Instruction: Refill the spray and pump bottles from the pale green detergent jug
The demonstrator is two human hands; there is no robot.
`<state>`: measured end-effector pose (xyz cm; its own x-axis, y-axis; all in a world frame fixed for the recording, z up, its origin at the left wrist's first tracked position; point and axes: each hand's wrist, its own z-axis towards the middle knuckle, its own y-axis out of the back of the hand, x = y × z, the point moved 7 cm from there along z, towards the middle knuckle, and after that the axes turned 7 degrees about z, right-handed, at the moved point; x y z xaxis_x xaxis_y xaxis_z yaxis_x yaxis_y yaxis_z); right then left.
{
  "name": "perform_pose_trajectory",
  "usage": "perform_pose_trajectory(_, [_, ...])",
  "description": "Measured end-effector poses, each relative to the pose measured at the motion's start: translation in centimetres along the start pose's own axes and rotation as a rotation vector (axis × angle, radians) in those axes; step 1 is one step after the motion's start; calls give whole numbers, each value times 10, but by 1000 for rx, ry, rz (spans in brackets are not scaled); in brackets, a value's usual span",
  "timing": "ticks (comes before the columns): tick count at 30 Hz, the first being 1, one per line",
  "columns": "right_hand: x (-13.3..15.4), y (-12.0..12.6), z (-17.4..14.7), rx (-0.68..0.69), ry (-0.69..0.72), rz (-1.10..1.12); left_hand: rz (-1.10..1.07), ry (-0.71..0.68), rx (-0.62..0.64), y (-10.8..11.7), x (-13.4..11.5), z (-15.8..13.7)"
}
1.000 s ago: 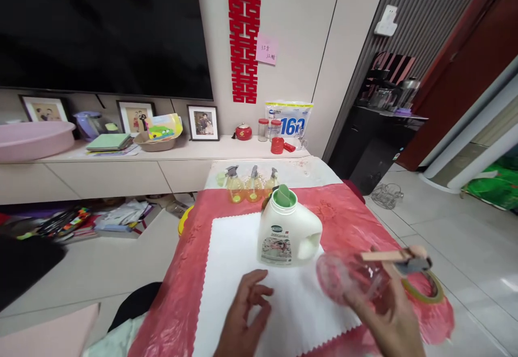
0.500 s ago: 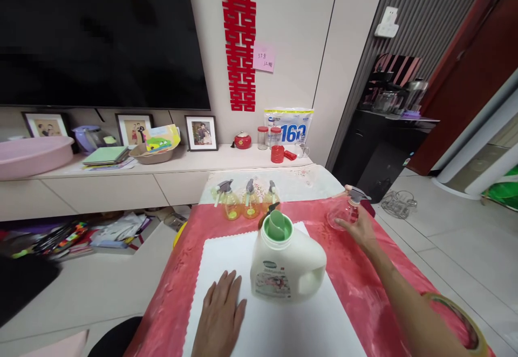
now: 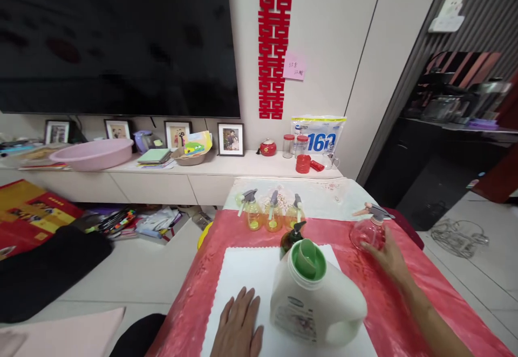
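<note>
My left hand (image 3: 238, 324) lies flat on a white sheet with a scalloped edge (image 3: 238, 270), fingers stretched out. Just to its right stands a big white detergent jug (image 3: 319, 314), its neck fitted with a green pouring spout (image 3: 306, 259). At the right side of the table, my right hand (image 3: 386, 254) grips a clear spray bottle (image 3: 366, 233) with a grey and pink trigger head; the bottle stands upright on the red cloth. Behind the jug a dark pump bottle (image 3: 288, 240) is partly hidden. Three yellowish spray bottles (image 3: 273, 217) stand in a row farther back.
A red tablecloth (image 3: 194, 281) covers the table, with a pale floral cover (image 3: 324, 195) at its far end. Beyond it a low cabinet (image 3: 162, 182) carries a pink basin (image 3: 97, 155), photo frames and jars. A black cabinet (image 3: 437, 168) stands at right.
The view has turned to the left, so everything sits farther right in the picture. My left hand still rests flat, and my right hand still holds the clear spray bottle.
</note>
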<state>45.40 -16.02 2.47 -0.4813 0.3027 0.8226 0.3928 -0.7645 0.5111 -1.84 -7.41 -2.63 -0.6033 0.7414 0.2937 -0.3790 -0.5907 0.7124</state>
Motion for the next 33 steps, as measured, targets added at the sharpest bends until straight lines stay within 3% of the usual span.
perform_pose_trajectory(4, [10, 17, -30, -46, -124, -63, -31, 41, -18, 8, -1, 5])
perform_pose_trajectory(6, [23, 15, -44, -2, -146, -54, -57, 65, 1, 9, -2, 6])
perform_pose_trajectory(11, [81, -24, -50, 247, -96, 109, -154, 144, 93, 3, -2, 2])
perform_pose_trajectory(19, [177, -79, -34, 582, 120, 168, -239, 196, 171, -6, -4, -2])
perform_pose_trajectory(23, [210, -99, -41, 742, 353, 34, -306, 231, 218, -14, -7, -7])
perform_pose_trajectory(26, [218, -114, -43, 845, 460, -32, -329, 280, 238, -21, -9, -11])
perform_pose_trajectory(30, [213, -133, -46, 960, 445, -58, -311, 263, 220, -27, -12, -11])
perform_pose_trajectory(33, [210, -144, -51, 966, 441, -75, -265, 230, 185, -30, -13, -11])
